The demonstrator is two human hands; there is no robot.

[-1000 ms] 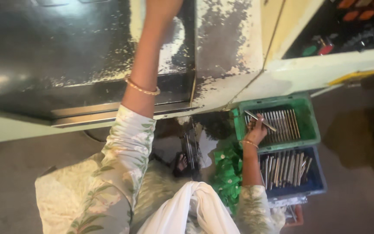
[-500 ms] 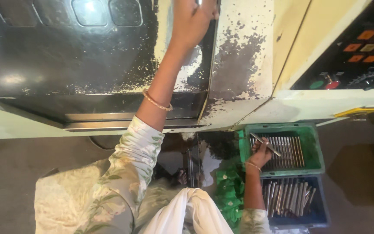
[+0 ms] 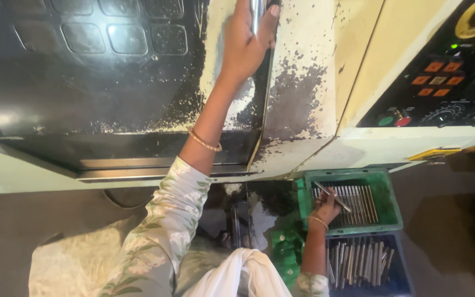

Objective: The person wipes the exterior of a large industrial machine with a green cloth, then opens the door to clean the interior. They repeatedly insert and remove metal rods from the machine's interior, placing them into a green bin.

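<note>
Warm, yellowish light falls on the pale machine panel (image 3: 314, 66), while the floor (image 3: 446, 231) lies in deep shadow. Soft glare streaks the dark window (image 3: 83, 71). Edges bend wide-angle; detail looks slightly soft.

Open floor right of green crate (image 3: 387, 220)

Floral pale-green sleeves (image 3: 166, 220), gold bangles (image 3: 204, 143), white scarf (image 3: 243, 275)
</note>
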